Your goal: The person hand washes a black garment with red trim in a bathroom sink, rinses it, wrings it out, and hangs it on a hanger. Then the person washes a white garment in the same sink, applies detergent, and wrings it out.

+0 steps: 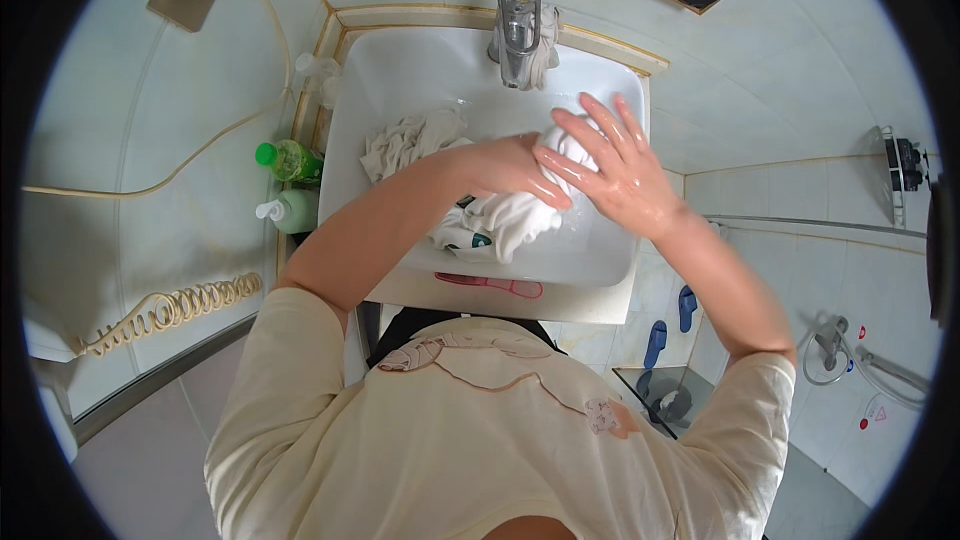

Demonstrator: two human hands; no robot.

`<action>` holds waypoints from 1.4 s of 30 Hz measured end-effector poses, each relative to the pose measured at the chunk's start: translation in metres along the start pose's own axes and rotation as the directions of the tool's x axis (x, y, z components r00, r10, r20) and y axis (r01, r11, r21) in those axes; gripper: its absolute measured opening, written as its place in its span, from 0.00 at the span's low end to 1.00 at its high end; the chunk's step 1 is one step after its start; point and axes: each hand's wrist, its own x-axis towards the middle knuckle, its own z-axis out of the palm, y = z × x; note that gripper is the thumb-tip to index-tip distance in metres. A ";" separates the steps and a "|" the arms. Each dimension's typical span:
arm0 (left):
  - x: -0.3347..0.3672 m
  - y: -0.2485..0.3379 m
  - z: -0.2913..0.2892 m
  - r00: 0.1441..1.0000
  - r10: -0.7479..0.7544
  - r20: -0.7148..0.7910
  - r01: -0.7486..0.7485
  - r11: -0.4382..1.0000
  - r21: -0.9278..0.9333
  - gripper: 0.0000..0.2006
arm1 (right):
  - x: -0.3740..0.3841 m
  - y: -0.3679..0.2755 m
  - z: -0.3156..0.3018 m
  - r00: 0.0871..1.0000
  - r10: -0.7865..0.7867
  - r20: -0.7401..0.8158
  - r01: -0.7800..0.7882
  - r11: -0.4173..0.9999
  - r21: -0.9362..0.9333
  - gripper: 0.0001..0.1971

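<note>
Over the white sink [350, 70], my left hand [515, 168] is closed round a wet, bunched white cloth [515, 222]. Part of this cloth hangs below the hand into the basin, with dark green patches showing near its lower end. My right hand [625, 180] looks wet; its fingers are spread and lie against the cloth's upper end, beside the left fingers. A second, off-white crumpled cloth [410, 143] lies in the basin on the left, partly hidden by my left forearm. My left palm is hidden from view.
A chrome faucet [518, 25] stands at the sink's back, with a greyish cloth [544, 55] behind it. A green-capped bottle [290, 160] and a pump bottle [292, 211] stand left. A pink-rimmed item [490, 286] lies on the front ledge. Blue slippers [655, 343] are on the floor at right.
</note>
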 end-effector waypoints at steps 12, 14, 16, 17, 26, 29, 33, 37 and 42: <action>0.027 -0.032 0.017 0.896 0.443 -0.023 -0.072 0.196 0.978 0.16 | -0.014 -0.027 0.046 0.293 0.332 0.897 -0.950 -0.006 0.313 0.04; 0.028 -0.039 0.005 0.721 0.683 0.120 -0.155 -0.009 0.988 0.15 | -0.010 -0.037 0.038 0.227 0.047 0.973 -0.759 -0.617 0.208 0.03; 0.029 -0.049 0.003 0.508 0.854 0.109 -0.174 -0.022 0.985 0.13 | -0.008 -0.055 0.030 0.418 -0.206 0.885 -0.232 -0.966 -0.115 0.03; 0.029 -0.055 0.007 0.396 0.918 0.004 -0.171 0.069 0.983 0.12 | -0.005 -0.066 0.030 0.536 -0.137 0.833 -0.113 -0.990 -0.090 0.03; 0.036 -0.056 -0.006 0.496 0.532 -0.686 -0.655 0.748 0.106 0.12 | 0.000 -0.113 0.032 0.572 0.820 0.019 -0.197 0.115 0.974 0.34; 0.026 -0.043 0.012 0.336 0.604 -0.723 -0.604 0.727 0.327 0.13 | 0.034 -0.131 0.057 0.300 0.941 -0.159 -0.550 0.307 0.777 0.41; -0.002 -0.026 0.030 0.376 0.896 -0.235 -0.071 0.281 0.957 0.14 | 0.056 -0.116 0.115 0.337 0.877 -0.342 -0.579 0.480 0.659 0.34; -0.013 -0.005 0.013 0.517 0.823 -0.236 -0.561 0.534 0.633 0.12 | 0.043 -0.071 0.101 0.750 0.662 0.014 -0.192 0.197 0.961 0.25; -0.030 0.017 -0.006 0.791 0.605 -0.091 -0.475 0.701 0.532 0.14 | 0.045 -0.010 0.038 0.939 0.080 0.336 -0.322 -0.145 0.935 0.23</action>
